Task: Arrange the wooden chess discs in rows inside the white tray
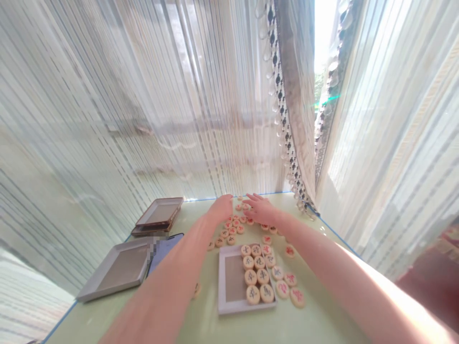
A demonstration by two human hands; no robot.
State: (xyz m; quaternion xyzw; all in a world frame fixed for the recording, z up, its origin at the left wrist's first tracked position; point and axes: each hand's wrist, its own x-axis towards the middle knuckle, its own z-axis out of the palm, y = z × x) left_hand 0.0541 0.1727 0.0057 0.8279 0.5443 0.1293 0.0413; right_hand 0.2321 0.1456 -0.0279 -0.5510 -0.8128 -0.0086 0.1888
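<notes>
At the far end of the table, my left hand [222, 208] reaches beside the loose Chinese chess pieces [240, 229], its fingers bent inward and partly hidden; I see nothing held in it. Opposite it, my right hand [261, 209] is open, fingers spread over the pieces near the far edge. The round pieces carry red or dark characters and lie scattered between and in front of both hands. Nearer, between my forearms, a shallow grey tray [222, 282] holds two columns of pieces with dark characters [253, 294] along its right side.
More red-marked pieces [297, 297] lie to the right of the tray. On the left are a grey box lid or tray [107, 282], stacked brown-rimmed trays [158, 198] and a blue flat device [165, 249], partly blurred. String curtains [215, 119] hang along the table's far edge.
</notes>
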